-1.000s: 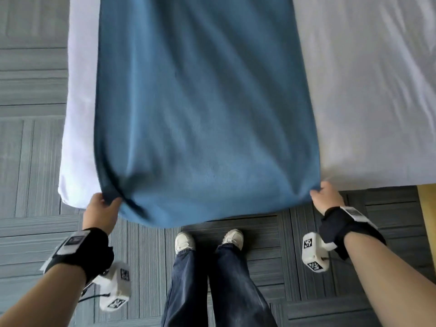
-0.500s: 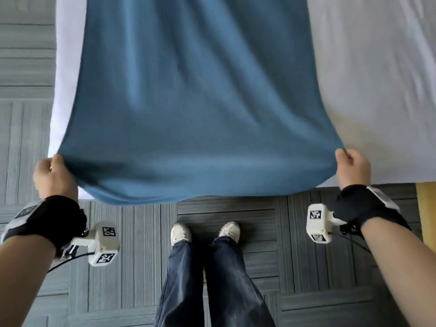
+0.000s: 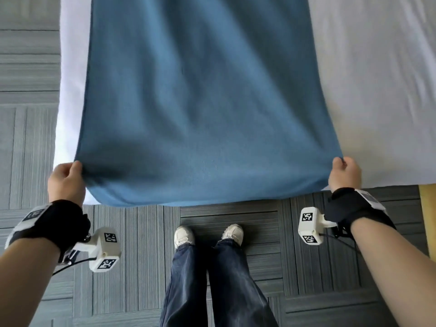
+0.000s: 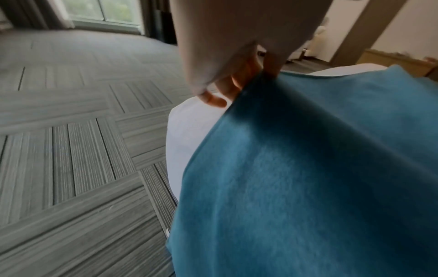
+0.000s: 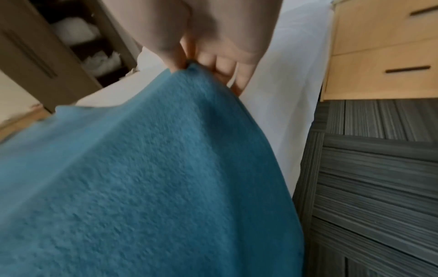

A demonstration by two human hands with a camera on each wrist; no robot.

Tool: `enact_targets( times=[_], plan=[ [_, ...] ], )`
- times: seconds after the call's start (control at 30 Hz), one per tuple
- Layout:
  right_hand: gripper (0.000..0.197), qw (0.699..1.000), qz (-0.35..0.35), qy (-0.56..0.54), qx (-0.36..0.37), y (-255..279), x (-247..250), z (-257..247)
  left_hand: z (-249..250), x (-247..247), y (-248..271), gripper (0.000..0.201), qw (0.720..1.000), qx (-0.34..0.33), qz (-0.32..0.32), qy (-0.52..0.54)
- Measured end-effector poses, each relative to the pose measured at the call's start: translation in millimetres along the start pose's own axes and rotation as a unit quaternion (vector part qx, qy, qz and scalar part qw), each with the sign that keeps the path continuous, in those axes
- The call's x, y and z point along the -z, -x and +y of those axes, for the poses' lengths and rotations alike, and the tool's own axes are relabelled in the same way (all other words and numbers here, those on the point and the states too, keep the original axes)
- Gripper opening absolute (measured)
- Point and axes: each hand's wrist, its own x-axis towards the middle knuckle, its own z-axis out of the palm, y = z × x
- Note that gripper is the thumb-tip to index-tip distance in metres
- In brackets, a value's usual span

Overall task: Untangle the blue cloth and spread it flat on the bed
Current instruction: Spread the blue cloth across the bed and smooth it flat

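The blue cloth [image 3: 200,95] stretches lengthwise over the white bed [image 3: 377,90], and its near edge sags past the foot of the mattress. My left hand [image 3: 67,178] pinches the cloth's near left corner at the bed's left corner. My right hand [image 3: 344,173] pinches the near right corner. In the left wrist view the fingers [image 4: 239,82] clamp the edge of the blue cloth [image 4: 308,168] above the white bed [image 4: 187,135]. Seen from the right wrist, thumb and fingers [image 5: 180,60] nip the tip of the blue cloth [image 5: 142,178].
Grey striped carpet tiles [image 3: 28,138] cover the floor around the bed. My legs and white shoes [image 3: 208,234] stand at the foot of the bed. A light wooden drawer unit [image 5: 379,52] stands right of the bed. A window [image 4: 102,11] is beyond the floor at left.
Both hands first spread apart and lifted the near corners, opening the cloth wider. Since then they have come slightly inward and lower, and the cloth hangs smoother.
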Motion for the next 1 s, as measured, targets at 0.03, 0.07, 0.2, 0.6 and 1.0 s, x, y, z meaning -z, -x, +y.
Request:
enact_targets(
  times=[0.03,0.07,0.2,0.6,1.0],
  plan=[
    [0.034,1.0,0.021,-0.006,0.0,2.0,4.2,1.0,0.1,2.6,1.8,0.048,1.0,0.004,0.018,0.015],
    [0.031,1.0,0.023,-0.001,-0.004,4.1,6.6,2.4,0.2,4.9,3.9,0.046,0.999,0.014,0.033,0.026],
    [0.013,0.985,-0.145,0.095,-0.019,3.6,4.3,-1.1,1.5,13.1,0.3,0.032,0.996,0.085,-0.038,0.007],
    [0.065,0.942,-0.115,0.22,0.226,67.5,-27.6,-117.4,55.4,-2.0,-36.8,0.034,0.994,-0.017,-0.09,-0.057],
    [0.067,0.967,-0.131,0.203,0.088,142.1,-112.9,-214.5,77.1,5.3,-120.3,0.014,0.969,0.018,-0.234,0.074]
  ],
)
